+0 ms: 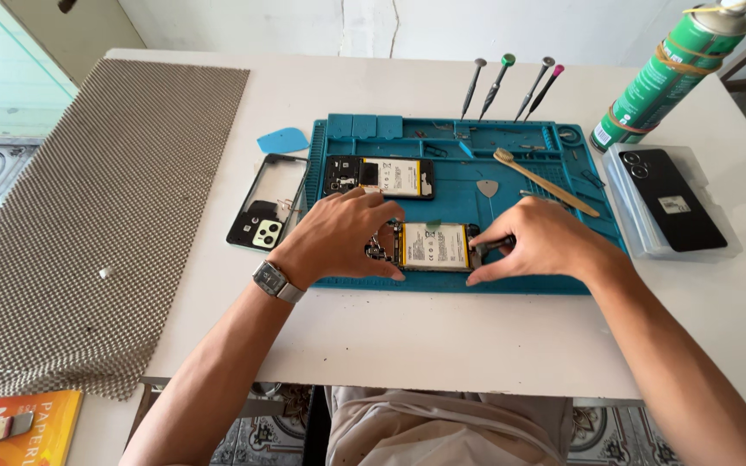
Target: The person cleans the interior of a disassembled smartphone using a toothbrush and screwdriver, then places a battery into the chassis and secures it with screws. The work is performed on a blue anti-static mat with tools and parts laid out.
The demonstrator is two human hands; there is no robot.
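Matt blue, perhaps silicone, mat [511, 177], wooden brush [546, 183], glossy black phone [671, 200], metal wristwatch [278, 282]

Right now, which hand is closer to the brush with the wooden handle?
Right. The right hand lies just below the wooden-handled brush, nearly under its handle; the left hand is farther off, to its left.
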